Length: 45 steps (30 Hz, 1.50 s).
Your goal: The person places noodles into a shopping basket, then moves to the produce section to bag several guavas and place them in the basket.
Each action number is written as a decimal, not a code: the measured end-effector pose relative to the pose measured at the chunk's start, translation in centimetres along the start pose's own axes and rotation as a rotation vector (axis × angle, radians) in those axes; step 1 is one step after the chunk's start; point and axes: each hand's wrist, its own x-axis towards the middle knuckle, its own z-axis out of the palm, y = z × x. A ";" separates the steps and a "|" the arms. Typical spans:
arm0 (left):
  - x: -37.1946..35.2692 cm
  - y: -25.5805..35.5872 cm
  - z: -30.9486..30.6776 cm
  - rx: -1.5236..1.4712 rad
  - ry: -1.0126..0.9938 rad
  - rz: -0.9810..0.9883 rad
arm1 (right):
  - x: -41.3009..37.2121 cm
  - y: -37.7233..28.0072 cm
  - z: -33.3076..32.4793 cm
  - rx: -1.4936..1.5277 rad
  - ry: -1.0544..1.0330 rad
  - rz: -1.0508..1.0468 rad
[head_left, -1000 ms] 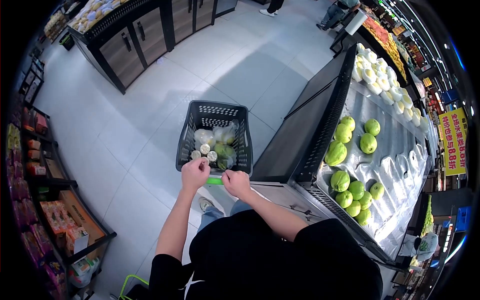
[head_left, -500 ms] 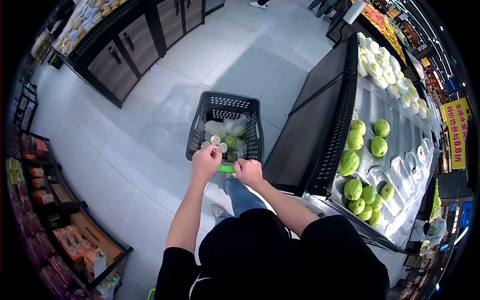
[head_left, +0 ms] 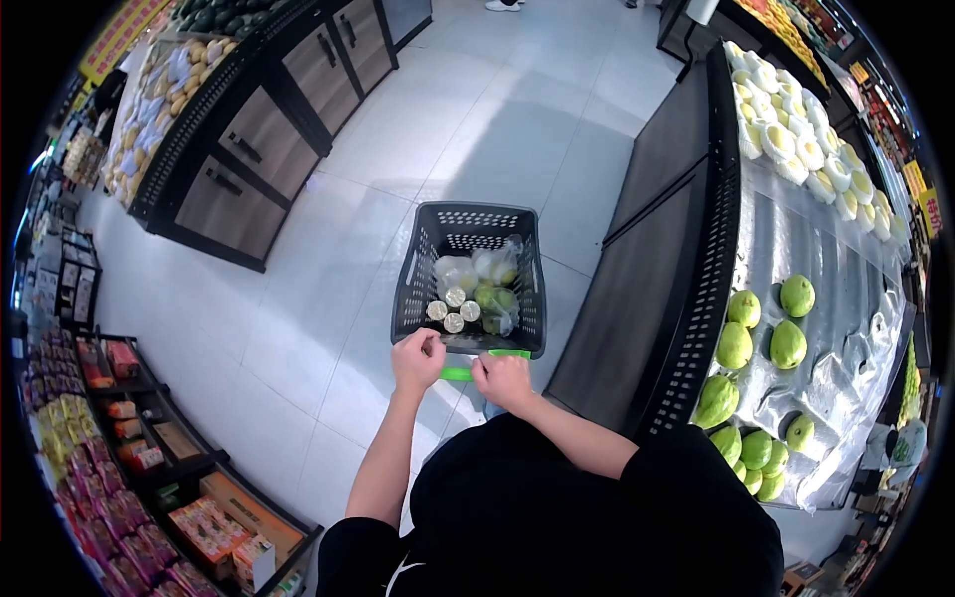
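A dark grey shopping basket (head_left: pixel 538 284) with perforated sides is in front of me over the floor. My left hand (head_left: pixel 418 359) is closed at the left end of its green handle (head_left: pixel 457 374). The fingers of my right hand (head_left: pixel 501 380) wrap around the right part of the same handle. Several cans with round silver tops (head_left: pixel 455 322) stand upright in the basket's near left. Beside them, a clear plastic bag holds green fruit (head_left: pixel 494 299). Behind the cans lie bagged pale items (head_left: pixel 457 272), whose kind I cannot make out.
On my right, a dark display stand (head_left: pixel 637 279) carries green guava-like fruit (head_left: pixel 788 344) and pale fruit in foam nets (head_left: pixel 779 142). A wood-fronted counter (head_left: pixel 239 199) stands ahead on the left. Low shelves (head_left: pixel 204 463) with packaged goods are near left. Tiled floor (head_left: pixel 368 239) runs between them.
The stands and shelves have shifted downward in view. Hands and basket sit slightly lower and further right. The can tops, partly covered by my left hand before, now show fully. Both hands keep hold of the handle.
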 end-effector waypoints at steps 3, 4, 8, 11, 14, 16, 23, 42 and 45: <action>2.8 0.1 0.6 0.026 -0.010 0.021 | 2.4 0.6 -0.1 0.020 0.020 0.016; 3.7 0.2 0.9 0.023 -0.019 0.032 | 3.2 0.9 -0.2 0.017 0.032 0.024; 7.9 0.3 1.7 0.004 -0.052 0.051 | 6.7 1.5 -0.4 0.035 0.093 0.046; 10.8 -0.2 2.5 -0.002 -0.072 0.064 | 9.2 1.8 -0.5 0.026 0.118 0.089; 14.1 -1.2 3.8 -0.042 -0.097 0.093 | 11.8 2.8 -0.5 0.023 0.161 0.130; 16.1 -1.3 4.4 -0.062 -0.108 0.106 | 13.4 3.1 -0.7 0.028 0.155 0.154; 23.5 0.3 5.4 -0.096 -0.253 0.177 | 19.5 4.3 -1.2 -0.036 0.118 0.297; 39.9 1.1 10.4 -0.215 -0.484 0.369 | 33.8 8.3 -2.0 -0.155 0.284 0.604; 42.4 1.4 11.3 -0.305 -0.513 0.296 | 36.5 9.5 -2.8 -0.174 0.221 0.649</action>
